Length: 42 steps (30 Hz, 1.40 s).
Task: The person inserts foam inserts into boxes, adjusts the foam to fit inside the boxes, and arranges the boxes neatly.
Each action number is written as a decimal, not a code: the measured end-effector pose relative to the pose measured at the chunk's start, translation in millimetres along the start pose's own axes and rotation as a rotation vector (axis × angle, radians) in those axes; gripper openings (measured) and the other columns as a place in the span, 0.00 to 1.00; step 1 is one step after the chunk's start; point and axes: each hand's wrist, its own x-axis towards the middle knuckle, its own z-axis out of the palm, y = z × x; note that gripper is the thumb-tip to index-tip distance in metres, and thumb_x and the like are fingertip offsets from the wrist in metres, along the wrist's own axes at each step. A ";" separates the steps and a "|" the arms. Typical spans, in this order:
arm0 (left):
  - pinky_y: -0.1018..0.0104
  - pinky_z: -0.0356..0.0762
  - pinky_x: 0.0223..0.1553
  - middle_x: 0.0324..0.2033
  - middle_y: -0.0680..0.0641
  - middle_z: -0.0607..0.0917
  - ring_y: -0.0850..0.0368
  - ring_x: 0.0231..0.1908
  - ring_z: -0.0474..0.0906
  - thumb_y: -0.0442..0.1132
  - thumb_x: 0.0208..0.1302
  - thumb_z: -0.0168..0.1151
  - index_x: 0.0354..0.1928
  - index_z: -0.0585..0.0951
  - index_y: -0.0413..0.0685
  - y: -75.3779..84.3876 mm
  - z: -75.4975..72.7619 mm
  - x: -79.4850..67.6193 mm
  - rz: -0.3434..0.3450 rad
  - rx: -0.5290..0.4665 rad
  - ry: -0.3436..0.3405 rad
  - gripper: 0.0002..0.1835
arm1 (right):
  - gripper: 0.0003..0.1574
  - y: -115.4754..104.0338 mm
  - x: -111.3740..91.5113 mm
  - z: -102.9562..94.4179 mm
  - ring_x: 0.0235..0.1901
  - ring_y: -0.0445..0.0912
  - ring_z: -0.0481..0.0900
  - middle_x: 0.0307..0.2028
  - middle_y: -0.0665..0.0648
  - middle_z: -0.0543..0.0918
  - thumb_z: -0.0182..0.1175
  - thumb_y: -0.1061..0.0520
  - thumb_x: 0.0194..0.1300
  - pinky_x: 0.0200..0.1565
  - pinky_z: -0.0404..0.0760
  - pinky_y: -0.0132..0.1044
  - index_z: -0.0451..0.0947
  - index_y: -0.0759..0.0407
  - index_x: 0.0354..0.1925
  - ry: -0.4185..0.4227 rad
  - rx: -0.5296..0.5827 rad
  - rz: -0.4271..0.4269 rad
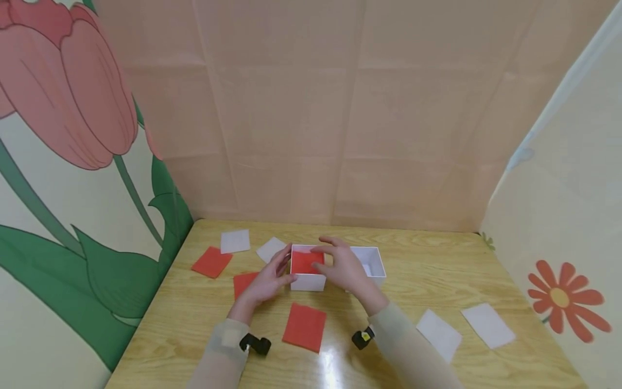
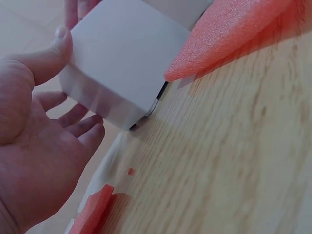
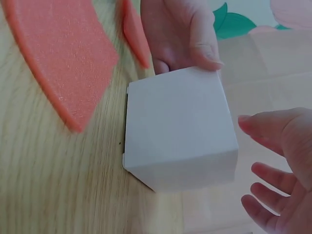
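A small white open-topped box [image 1: 308,282] stands on the table with a red foam sheet [image 1: 302,263] lying inside it. My left hand [image 1: 266,282] holds the box at its left side, with the thumb at the front edge and the fingers along the side wall. Over the box's right part reaches my right hand [image 1: 344,266], its fingers loosely bent above the red foam. In the right wrist view, the right hand [image 3: 287,165] is apart from the box's outer walls. Whether its fingertips touch the foam, I cannot tell. A second white box [image 1: 378,265] stands just right, partly hidden by the right hand.
Red foam sheets lie in front of the box [image 1: 304,328], by the left hand [image 1: 243,282] and at the far left [image 1: 212,262]. White sheets lie back left [image 1: 235,241], behind the left hand [image 1: 270,249] and at right [image 1: 488,325]. A fabric backdrop [image 1: 311,119] encloses the wooden table.
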 end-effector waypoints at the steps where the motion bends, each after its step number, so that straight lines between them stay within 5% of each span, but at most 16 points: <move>1: 0.50 0.53 0.80 0.84 0.45 0.54 0.44 0.82 0.52 0.37 0.74 0.69 0.87 0.53 0.58 0.5 0.2 -0.4 -0.003 0.000 0.000 0.48 | 0.22 0.6 -1.2 -0.5 0.73 0.59 0.70 0.72 0.57 0.76 0.76 0.50 0.67 0.67 0.77 0.60 0.90 0.48 0.59 0.008 0.003 -0.004; 6: 0.51 0.53 0.80 0.84 0.46 0.54 0.45 0.82 0.52 0.38 0.74 0.70 0.87 0.53 0.59 1.8 0.7 -1.2 -0.017 0.008 0.008 0.48 | 0.24 3.5 -7.9 -2.5 0.72 0.59 0.72 0.71 0.57 0.77 0.76 0.50 0.68 0.67 0.76 0.61 0.88 0.50 0.61 0.027 0.047 -0.014; 14: 0.50 0.53 0.80 0.84 0.47 0.54 0.45 0.83 0.51 0.39 0.74 0.70 0.87 0.54 0.61 -0.3 1.2 0.6 -0.024 0.014 0.017 0.48 | 0.27 8.4 -20.2 -1.4 0.63 0.56 0.80 0.66 0.57 0.81 0.77 0.53 0.68 0.52 0.88 0.53 0.86 0.56 0.63 0.099 0.139 -0.078; 22: 0.51 0.53 0.80 0.84 0.48 0.54 0.46 0.82 0.52 0.40 0.74 0.70 0.87 0.53 0.62 -1.4 1.7 2.0 -0.022 0.017 0.020 0.48 | 0.26 12.0 -38.3 -1.0 0.49 0.54 0.84 0.56 0.54 0.87 0.81 0.52 0.62 0.42 0.88 0.50 0.89 0.59 0.55 0.132 0.099 -0.164; 28: 0.51 0.54 0.79 0.84 0.50 0.55 0.46 0.83 0.52 0.40 0.73 0.71 0.87 0.54 0.63 -0.4 1.6 2.0 -0.036 0.024 0.027 0.48 | 0.28 14.1 -53.2 -3.1 0.40 0.45 0.78 0.52 0.50 0.87 0.84 0.48 0.56 0.36 0.83 0.34 0.90 0.54 0.54 0.101 0.006 -0.221; 31: 0.51 0.54 0.79 0.84 0.50 0.55 0.46 0.83 0.52 0.40 0.73 0.71 0.87 0.54 0.63 0.8 1.9 1.7 -0.041 0.019 0.026 0.49 | 0.29 15.2 -59.6 -3.4 0.39 0.44 0.78 0.51 0.48 0.87 0.85 0.47 0.55 0.36 0.82 0.34 0.89 0.51 0.54 0.069 -0.014 -0.234; 38: 0.50 0.54 0.79 0.84 0.49 0.54 0.46 0.83 0.52 0.39 0.73 0.70 0.87 0.54 0.63 2.0 1.7 0.8 -0.046 0.019 0.030 0.48 | 0.30 18.5 -69.3 -1.1 0.55 0.50 0.86 0.52 0.45 0.88 0.84 0.42 0.55 0.52 0.87 0.47 0.89 0.49 0.54 0.014 -0.051 -0.308; 42: 0.50 0.54 0.79 0.84 0.48 0.54 0.45 0.82 0.52 0.37 0.74 0.70 0.87 0.54 0.61 2.0 2.1 1.1 -0.039 0.018 0.033 0.48 | 0.31 20.1 -72.5 1.3 0.50 0.43 0.87 0.51 0.43 0.88 0.82 0.37 0.57 0.51 0.87 0.43 0.89 0.50 0.53 -0.030 -0.081 -0.348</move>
